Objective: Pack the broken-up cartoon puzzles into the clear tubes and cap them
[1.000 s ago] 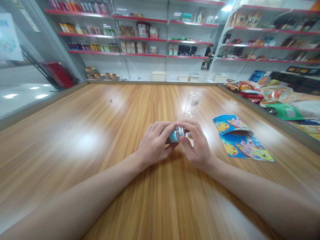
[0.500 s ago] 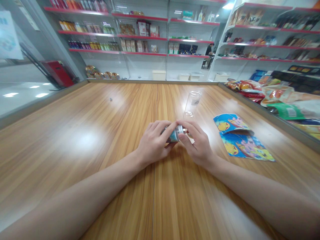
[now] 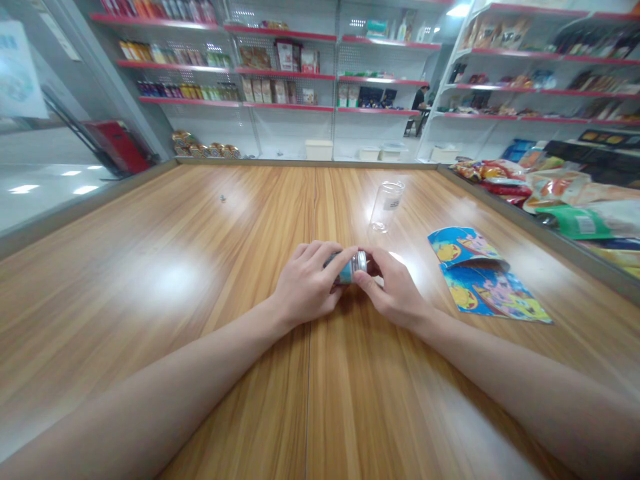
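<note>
Wooden tabletop, glossy, with stocked red-edged shelves behind. At table centre: small can, teal label, silver end, tipped on its side just above the wood. Left hand: fingers curled closed around the can body. Right hand: thumb and fingertips pinched on the silver end. Beyond the hands, apart: clear plastic tube. Right of the hands, flat on the wood: two colourful packets. Along the right rim: heaped snack bags.
</note>
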### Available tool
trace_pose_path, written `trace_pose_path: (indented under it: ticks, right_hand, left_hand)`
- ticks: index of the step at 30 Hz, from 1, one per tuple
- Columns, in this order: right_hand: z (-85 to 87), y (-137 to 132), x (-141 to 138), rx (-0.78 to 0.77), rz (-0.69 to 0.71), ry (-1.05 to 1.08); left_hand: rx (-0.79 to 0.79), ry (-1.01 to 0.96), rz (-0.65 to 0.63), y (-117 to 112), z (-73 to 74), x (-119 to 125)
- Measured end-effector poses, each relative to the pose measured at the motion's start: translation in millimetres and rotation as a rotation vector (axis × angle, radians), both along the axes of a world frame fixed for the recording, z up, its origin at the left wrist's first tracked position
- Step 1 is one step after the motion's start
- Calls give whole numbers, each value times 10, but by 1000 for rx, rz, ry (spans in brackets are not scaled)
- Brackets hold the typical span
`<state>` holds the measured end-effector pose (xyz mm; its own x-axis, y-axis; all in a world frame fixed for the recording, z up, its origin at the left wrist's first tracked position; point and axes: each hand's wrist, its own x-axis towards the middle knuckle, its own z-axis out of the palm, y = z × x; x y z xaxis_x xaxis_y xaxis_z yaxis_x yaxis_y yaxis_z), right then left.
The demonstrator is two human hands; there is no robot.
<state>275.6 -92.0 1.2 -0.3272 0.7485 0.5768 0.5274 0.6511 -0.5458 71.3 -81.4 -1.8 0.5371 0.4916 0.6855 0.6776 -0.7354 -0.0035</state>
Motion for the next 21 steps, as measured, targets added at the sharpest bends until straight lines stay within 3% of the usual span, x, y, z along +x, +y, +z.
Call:
trace_pose_path:
  ticks: [6, 21]
  right_hand:
    - [-27, 2, 12, 7, 44, 96]
    - [15, 2, 35, -91, 6, 7]
  left_hand:
    - [-18, -40, 34, 2, 6, 9]
    - [-21, -26, 11, -2, 13, 3]
